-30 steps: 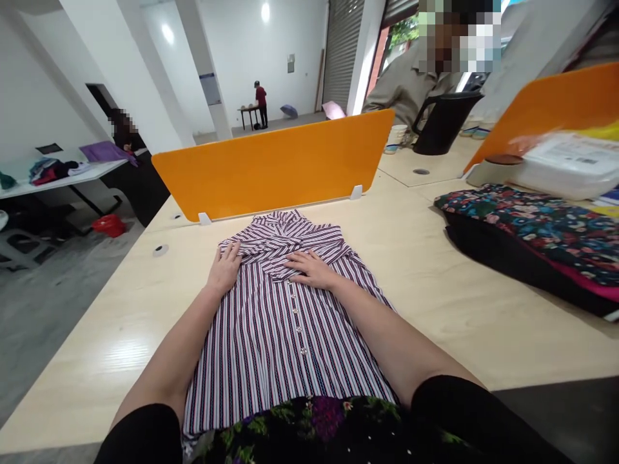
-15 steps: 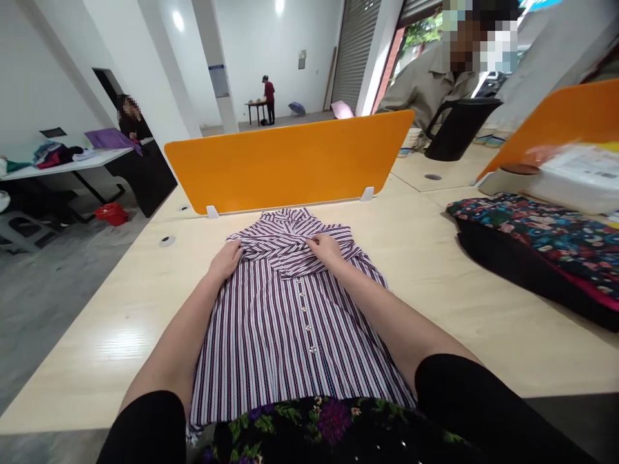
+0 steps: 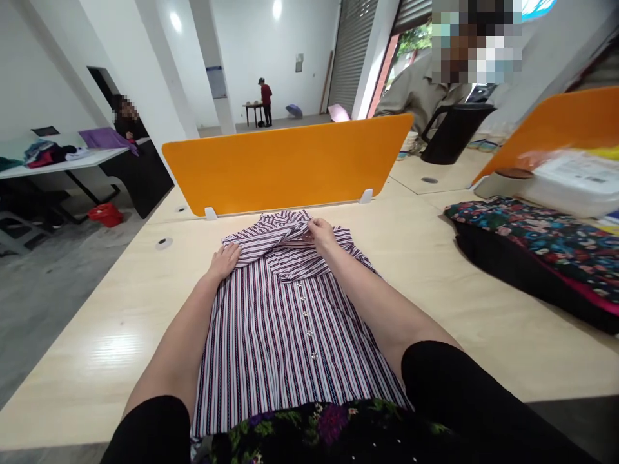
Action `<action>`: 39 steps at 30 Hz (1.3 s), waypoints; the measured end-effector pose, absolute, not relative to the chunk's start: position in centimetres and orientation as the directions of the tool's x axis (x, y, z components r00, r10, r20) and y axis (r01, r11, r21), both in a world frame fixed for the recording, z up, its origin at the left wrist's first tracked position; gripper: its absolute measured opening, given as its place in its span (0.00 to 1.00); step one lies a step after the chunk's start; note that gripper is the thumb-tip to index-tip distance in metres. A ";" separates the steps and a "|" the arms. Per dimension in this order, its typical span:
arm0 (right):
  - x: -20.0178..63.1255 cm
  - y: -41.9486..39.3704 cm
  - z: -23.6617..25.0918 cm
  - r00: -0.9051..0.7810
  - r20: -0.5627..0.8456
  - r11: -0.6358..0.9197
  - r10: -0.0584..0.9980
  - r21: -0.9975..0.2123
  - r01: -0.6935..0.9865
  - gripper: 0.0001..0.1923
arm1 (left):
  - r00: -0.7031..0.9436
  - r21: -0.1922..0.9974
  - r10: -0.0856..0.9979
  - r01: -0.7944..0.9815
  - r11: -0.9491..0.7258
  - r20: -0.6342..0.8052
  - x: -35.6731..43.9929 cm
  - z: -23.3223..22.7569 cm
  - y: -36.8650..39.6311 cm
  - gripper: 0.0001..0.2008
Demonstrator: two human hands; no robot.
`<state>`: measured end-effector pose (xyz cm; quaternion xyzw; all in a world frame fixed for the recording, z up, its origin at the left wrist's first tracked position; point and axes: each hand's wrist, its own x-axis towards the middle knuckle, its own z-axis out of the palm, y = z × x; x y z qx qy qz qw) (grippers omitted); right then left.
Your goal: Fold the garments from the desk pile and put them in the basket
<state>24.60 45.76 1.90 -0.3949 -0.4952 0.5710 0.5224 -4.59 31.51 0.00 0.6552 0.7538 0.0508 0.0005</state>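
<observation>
Hands: left (image 3: 225,261) flat, right (image 3: 322,233) pinching striped shirt (image 3: 285,316) on pale table (image 3: 435,283).

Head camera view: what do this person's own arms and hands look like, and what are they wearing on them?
Both arms are bare from the upper arm down, with short black sleeves at the bottom edge of the picture. The left hand and right hand are bare: no gloves, and no rings, watch or bracelet can be seen. A dark flowered garment shows between the sleeves.

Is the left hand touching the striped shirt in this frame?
Touching. The head view shows the left hand lying flat on the striped shirt near its folded top, with no gap between the fingers and the cloth.
</observation>
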 end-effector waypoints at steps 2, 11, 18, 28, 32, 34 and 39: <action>24.6 45.3 1.5 -0.163 0.053 0.014 0.985 -0.973 -0.232 0.12 | -0.194 0.094 0.980 0.977 0.190 0.039 -4.6 0.2 31.6 0.28; 28.2 43.1 2.1 -0.322 0.285 0.348 0.903 -0.924 0.158 0.08 | -0.239 0.084 0.970 0.968 0.236 0.032 -3.5 0.6 31.1 0.28; 29.3 42.5 2.2 -0.339 0.232 0.392 0.912 -0.740 0.547 0.03 | -0.240 0.055 0.964 0.970 0.235 0.115 -2.3 1.7 31.0 0.27; 25.8 42.5 2.0 -0.420 0.182 0.448 0.889 -0.537 0.715 0.05 | -0.108 0.030 0.990 0.994 0.106 0.093 -2.1 0.7 31.3 0.31; 25.9 42.5 2.8 -0.401 0.274 0.485 0.874 -0.544 0.685 0.08 | -0.113 0.032 0.993 0.993 0.114 -0.022 -2.1 0.9 31.0 0.42; 26.4 42.5 3.4 -0.378 0.331 0.503 0.864 -0.549 0.668 0.10 | -0.116 0.021 0.993 0.993 0.117 -0.020 -2.1 1.1 31.0 0.45; 27.0 42.1 3.5 -0.404 0.277 0.489 0.872 -0.537 0.687 0.11 | -0.124 0.018 0.992 0.992 0.124 0.003 -2.2 1.0 31.3 0.41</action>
